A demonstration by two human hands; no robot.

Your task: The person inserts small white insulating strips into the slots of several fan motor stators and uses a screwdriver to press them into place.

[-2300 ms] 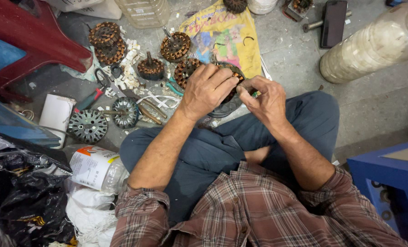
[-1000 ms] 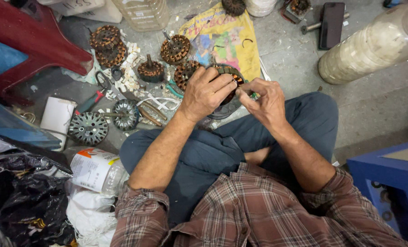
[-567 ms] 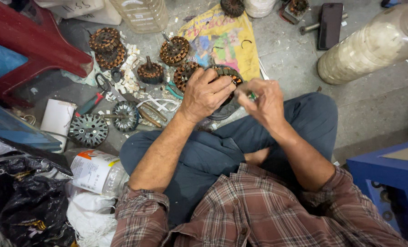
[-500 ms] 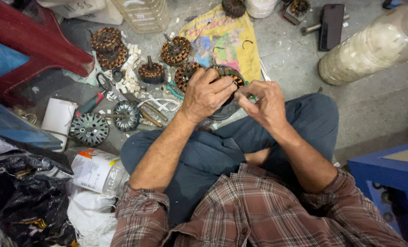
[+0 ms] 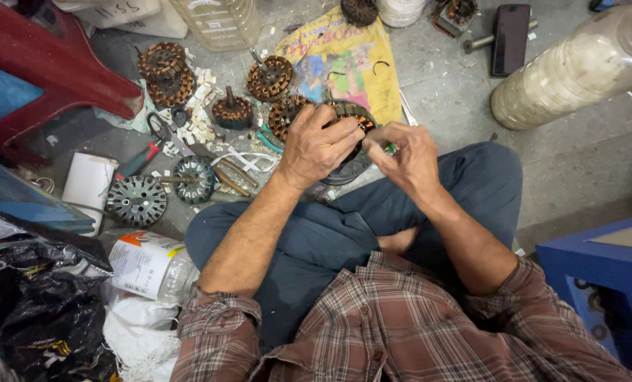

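Above my lap, my left hand (image 5: 319, 147) grips one stator (image 5: 351, 119); my right hand (image 5: 408, 159) pinches its edge. Five wound stators (image 5: 270, 78), two bare cores (image 5: 135, 201) lie beyond on the floor (image 5: 443, 99).

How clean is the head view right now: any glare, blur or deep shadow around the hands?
Head view: even, soft light, no strong glare; left hand and right hand look sharp on the wound stator; black bag at lower left stays dark, detail lost.
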